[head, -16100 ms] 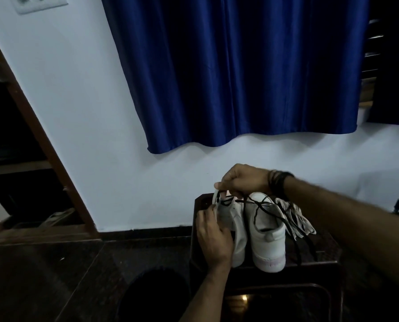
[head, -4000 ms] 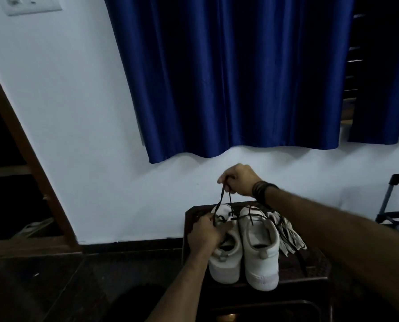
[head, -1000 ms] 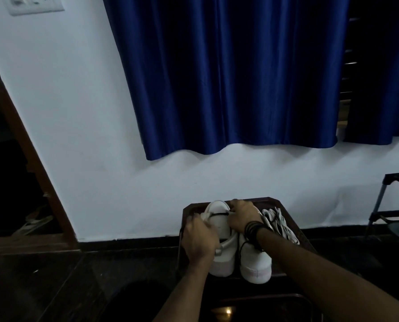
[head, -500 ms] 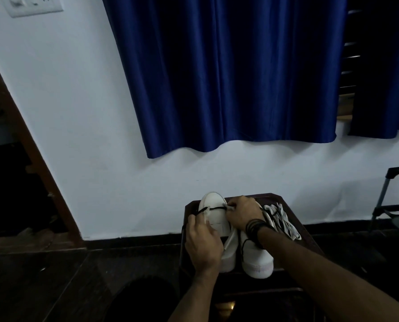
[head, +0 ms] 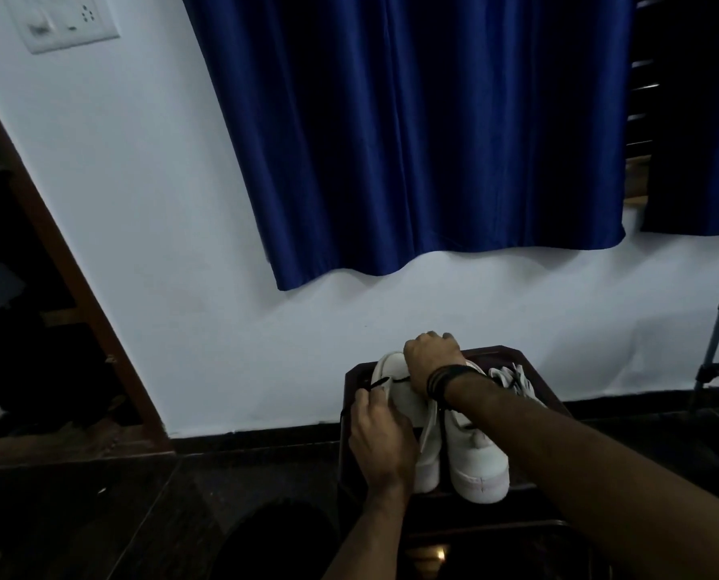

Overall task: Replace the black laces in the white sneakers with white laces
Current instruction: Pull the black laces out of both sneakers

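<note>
On the dark counter (head: 544, 395): two white sneakers (head: 475, 466), white laces (head: 512, 378) beside them. My left hand (head: 381, 441) pinches the black lace (head: 376, 385); my right hand (head: 433, 357) is curled over the left sneaker's toe, its hold hidden.

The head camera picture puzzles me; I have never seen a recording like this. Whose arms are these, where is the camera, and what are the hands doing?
No machine here: the camera is worn on a person's head and looks forward and down, so the arms are the wearer's own. Two white sneakers stand on a small dark table by a wall under a blue curtain. The left hand pinches a black lace at the left shoe. The right hand rests curled over that shoe's front. A bundle of white laces lies beside the shoes.
</note>
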Motion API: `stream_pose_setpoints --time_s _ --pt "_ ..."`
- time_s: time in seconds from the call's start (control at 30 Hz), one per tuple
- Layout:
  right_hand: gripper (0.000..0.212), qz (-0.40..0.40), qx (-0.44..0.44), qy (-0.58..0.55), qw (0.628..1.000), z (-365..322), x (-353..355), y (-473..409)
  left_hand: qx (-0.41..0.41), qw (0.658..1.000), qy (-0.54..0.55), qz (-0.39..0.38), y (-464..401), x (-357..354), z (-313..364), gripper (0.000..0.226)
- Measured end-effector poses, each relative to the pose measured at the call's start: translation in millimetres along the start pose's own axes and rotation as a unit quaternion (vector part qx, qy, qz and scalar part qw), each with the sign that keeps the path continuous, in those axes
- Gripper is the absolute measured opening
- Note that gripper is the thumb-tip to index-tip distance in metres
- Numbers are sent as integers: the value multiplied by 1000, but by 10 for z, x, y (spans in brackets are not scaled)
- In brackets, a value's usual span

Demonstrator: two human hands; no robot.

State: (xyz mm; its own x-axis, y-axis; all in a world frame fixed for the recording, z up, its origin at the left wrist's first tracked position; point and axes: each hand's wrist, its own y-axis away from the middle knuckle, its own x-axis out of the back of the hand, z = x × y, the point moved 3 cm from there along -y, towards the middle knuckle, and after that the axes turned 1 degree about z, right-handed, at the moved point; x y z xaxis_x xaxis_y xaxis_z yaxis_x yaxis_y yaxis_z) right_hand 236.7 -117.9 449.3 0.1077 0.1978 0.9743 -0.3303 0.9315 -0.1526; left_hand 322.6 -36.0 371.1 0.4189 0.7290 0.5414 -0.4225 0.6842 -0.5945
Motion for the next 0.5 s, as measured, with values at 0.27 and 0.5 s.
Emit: stream_pose_setpoints --time_s 0.27,0.5 --pt "11 -38 58 -351 934 95 12 -86 -21 999 -35 -1 1 30 95 23" --pt "17 -87 -11 -421 903 223 155 -158 -18 999 -35 -8 9 13 88 15"
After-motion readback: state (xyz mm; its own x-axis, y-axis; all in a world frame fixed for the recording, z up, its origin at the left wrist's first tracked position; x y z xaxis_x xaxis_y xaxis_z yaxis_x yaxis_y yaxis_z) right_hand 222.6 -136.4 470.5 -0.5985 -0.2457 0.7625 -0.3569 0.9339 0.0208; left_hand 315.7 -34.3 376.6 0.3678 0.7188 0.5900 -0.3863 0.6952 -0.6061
